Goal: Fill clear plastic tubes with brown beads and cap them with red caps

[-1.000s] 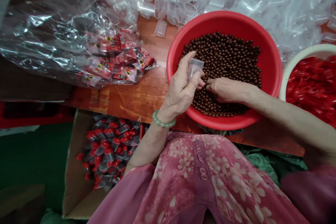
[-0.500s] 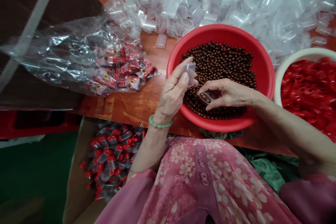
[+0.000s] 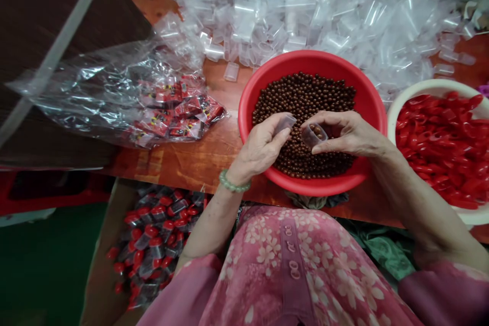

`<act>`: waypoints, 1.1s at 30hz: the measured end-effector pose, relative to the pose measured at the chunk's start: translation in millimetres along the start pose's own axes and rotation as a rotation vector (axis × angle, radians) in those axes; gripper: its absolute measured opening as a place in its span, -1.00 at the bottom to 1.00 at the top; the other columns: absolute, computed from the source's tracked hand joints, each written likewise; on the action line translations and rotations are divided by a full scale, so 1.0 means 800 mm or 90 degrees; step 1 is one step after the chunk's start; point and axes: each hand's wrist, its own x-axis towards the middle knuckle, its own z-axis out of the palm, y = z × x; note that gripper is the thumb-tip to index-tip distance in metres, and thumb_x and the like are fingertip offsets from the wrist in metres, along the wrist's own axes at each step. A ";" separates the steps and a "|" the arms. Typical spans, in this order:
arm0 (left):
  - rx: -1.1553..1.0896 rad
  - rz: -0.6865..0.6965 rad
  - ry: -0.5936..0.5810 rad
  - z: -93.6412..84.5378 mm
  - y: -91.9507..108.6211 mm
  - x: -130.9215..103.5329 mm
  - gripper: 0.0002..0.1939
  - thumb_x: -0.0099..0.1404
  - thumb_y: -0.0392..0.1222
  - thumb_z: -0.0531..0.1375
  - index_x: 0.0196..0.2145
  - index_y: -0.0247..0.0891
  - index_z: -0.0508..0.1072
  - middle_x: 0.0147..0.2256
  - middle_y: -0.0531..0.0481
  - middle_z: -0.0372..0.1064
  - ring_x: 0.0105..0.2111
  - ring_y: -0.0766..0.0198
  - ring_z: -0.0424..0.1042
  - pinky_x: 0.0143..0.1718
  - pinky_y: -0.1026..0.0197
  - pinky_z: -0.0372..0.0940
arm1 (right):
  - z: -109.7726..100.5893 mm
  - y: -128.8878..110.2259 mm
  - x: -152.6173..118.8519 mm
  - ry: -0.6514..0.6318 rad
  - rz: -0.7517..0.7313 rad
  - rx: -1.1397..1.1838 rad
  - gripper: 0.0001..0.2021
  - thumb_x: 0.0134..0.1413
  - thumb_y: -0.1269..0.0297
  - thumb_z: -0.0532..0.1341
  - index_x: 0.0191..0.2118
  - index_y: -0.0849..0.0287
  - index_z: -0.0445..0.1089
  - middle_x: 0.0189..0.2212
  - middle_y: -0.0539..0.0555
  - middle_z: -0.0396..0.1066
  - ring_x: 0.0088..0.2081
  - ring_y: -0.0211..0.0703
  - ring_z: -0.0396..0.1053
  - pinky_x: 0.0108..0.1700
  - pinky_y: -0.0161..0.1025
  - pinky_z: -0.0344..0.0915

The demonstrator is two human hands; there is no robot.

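Both hands are over a red basin (image 3: pixel 373 97) holding a heap of small round brown balls (image 3: pixel 305 94). My left hand (image 3: pixel 263 145), with a green bead bracelet (image 3: pixel 234 183) at the wrist, pinches a clear plastic cup (image 3: pixel 286 123), tilted toward the right. My right hand (image 3: pixel 346 132) grips another clear plastic cup (image 3: pixel 315 135) between thumb and fingers. A few brown balls show inside that cup's open end, which faces left toward the first cup. The two cups are close but apart.
A pile of clear plastic cups (image 3: pixel 275 5) covers the table's back. On the right stands a white basin (image 3: pixel 393 127) of red plastic pieces (image 3: pixel 439 137). Left lies a clear bag (image 3: pixel 103 91) with red packets (image 3: pixel 187 107). Below, a cardboard box (image 3: pixel 101 244) holds red-capped containers (image 3: pixel 156 239).
My left hand has lowered and tipped its cup from upright toward the right. My right hand has turned its cup's opening toward the left one. The view has shifted slightly.
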 end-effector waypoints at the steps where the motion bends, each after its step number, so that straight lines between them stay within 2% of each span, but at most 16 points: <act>1: 0.051 0.007 -0.012 0.002 0.002 0.000 -0.69 0.44 -0.14 0.11 0.04 -0.29 0.50 -0.10 -0.13 0.54 -0.16 0.16 0.53 -0.04 0.08 0.48 | -0.001 -0.001 -0.001 0.009 0.001 0.009 -0.51 -0.17 0.00 0.56 -0.09 0.10 0.62 -0.21 0.05 0.59 -0.18 -0.10 0.50 -0.04 -0.13 0.45; 3: 0.144 0.022 -0.049 0.006 0.003 0.000 -0.67 0.42 -0.18 0.11 0.06 -0.31 0.49 -0.09 -0.17 0.56 -0.10 0.10 0.54 0.05 0.01 0.45 | -0.001 -0.002 -0.004 0.020 0.004 0.028 -0.51 -0.18 0.02 0.56 -0.09 0.09 0.62 -0.21 0.04 0.60 -0.16 -0.09 0.52 -0.01 -0.10 0.46; 6: 0.212 0.060 -0.089 0.008 -0.001 -0.003 -0.50 0.36 -0.13 0.20 0.20 -0.36 0.41 0.11 -0.30 0.49 0.13 -0.04 0.48 0.25 -0.14 0.34 | 0.000 -0.002 -0.006 0.019 0.009 0.037 -0.53 -0.19 0.07 0.57 -0.10 0.09 0.62 -0.22 0.04 0.61 -0.17 -0.09 0.53 -0.01 -0.10 0.48; 8: 0.179 0.089 -0.100 0.010 -0.005 -0.005 -0.35 0.29 -0.05 0.30 0.26 -0.34 0.35 0.24 -0.34 0.39 0.25 -0.11 0.39 0.33 -0.18 0.27 | 0.002 -0.001 -0.008 0.018 0.012 0.042 -0.55 -0.16 0.10 0.56 -0.09 0.10 0.62 -0.20 0.04 0.62 -0.15 -0.09 0.54 0.02 -0.11 0.48; 10: 0.097 0.104 -0.113 0.014 -0.005 -0.006 -0.25 0.24 0.01 0.36 0.30 -0.31 0.31 0.27 -0.34 0.36 0.27 -0.11 0.39 0.33 -0.15 0.29 | 0.005 0.000 -0.010 0.023 0.014 0.058 -0.54 -0.16 0.12 0.56 -0.07 0.10 0.62 -0.18 0.04 0.62 -0.14 -0.10 0.55 0.04 -0.10 0.47; 12: 0.014 0.091 -0.111 0.022 -0.003 -0.007 -0.21 0.25 0.05 0.36 0.33 -0.33 0.27 0.24 -0.36 0.38 0.18 -0.07 0.48 0.24 -0.08 0.39 | 0.008 0.001 -0.011 0.034 0.015 0.089 -0.52 -0.17 0.11 0.57 -0.06 0.09 0.61 -0.16 0.04 0.62 -0.13 -0.10 0.55 0.05 -0.10 0.47; 15: -0.032 0.049 -0.050 0.034 0.003 -0.006 -0.23 0.28 0.05 0.35 0.33 -0.32 0.28 0.18 -0.31 0.46 0.00 0.05 0.59 0.07 0.03 0.50 | 0.013 0.002 -0.014 0.050 0.009 0.111 -0.57 -0.06 0.10 0.52 -0.03 0.07 0.62 -0.12 0.03 0.62 -0.11 -0.10 0.55 0.07 -0.12 0.45; 19: 0.006 0.042 0.005 0.040 0.012 -0.005 -0.36 0.28 -0.08 0.34 0.26 -0.33 0.41 0.11 -0.22 0.54 0.01 0.09 0.58 0.15 0.08 0.45 | 0.015 -0.005 -0.019 0.062 -0.054 0.033 -0.70 0.15 0.08 0.41 -0.04 0.05 0.63 -0.13 0.05 0.60 -0.09 -0.10 0.52 0.03 -0.17 0.42; 22: -0.027 -0.027 -0.028 0.039 0.018 -0.006 -0.45 0.33 -0.16 0.26 0.25 -0.30 0.44 -0.15 -0.10 0.63 -0.26 0.23 0.60 -0.08 0.17 0.53 | 0.016 -0.012 -0.026 0.064 -0.080 -0.027 -0.74 0.20 0.09 0.38 -0.05 0.04 0.63 -0.17 0.04 0.58 -0.13 -0.13 0.50 -0.03 -0.20 0.41; 24: -0.098 -0.077 -0.061 0.037 0.021 -0.005 -0.47 0.33 -0.14 0.27 0.23 -0.27 0.45 -0.21 -0.06 0.62 -0.36 0.29 0.56 -0.23 0.23 0.53 | 0.017 -0.015 -0.030 0.067 -0.059 -0.049 -0.75 0.20 0.10 0.38 -0.05 0.03 0.62 -0.20 0.02 0.58 -0.17 -0.15 0.50 -0.07 -0.22 0.41; 27: -0.228 -0.123 -0.095 0.034 0.027 -0.002 -0.50 0.30 -0.06 0.32 0.14 -0.29 0.49 -0.15 -0.08 0.59 -0.38 0.35 0.53 -0.30 0.31 0.50 | 0.018 -0.018 -0.035 0.101 -0.034 -0.049 -0.69 0.18 0.11 0.39 0.02 0.03 0.57 -0.19 0.00 0.57 -0.23 -0.18 0.49 -0.16 -0.25 0.41; 30: -0.306 -0.154 -0.137 0.030 0.030 0.000 -0.57 0.27 -0.03 0.35 0.01 -0.33 0.51 -0.23 -0.04 0.53 -0.39 0.39 0.49 -0.32 0.35 0.47 | 0.015 -0.023 -0.035 0.141 -0.080 -0.063 -0.65 0.16 0.18 0.40 0.06 0.06 0.51 -0.14 0.01 0.55 -0.24 -0.21 0.48 -0.17 -0.26 0.41; 33: -0.322 -0.161 -0.168 0.027 0.029 0.002 -0.62 0.26 -0.02 0.36 -0.09 -0.33 0.49 -0.29 0.02 0.46 -0.39 0.41 0.47 -0.31 0.36 0.45 | 0.010 -0.030 -0.030 0.097 -0.129 -0.129 -0.79 0.21 0.22 0.36 -0.06 0.12 0.52 -0.22 0.02 0.53 -0.25 -0.23 0.46 -0.17 -0.26 0.38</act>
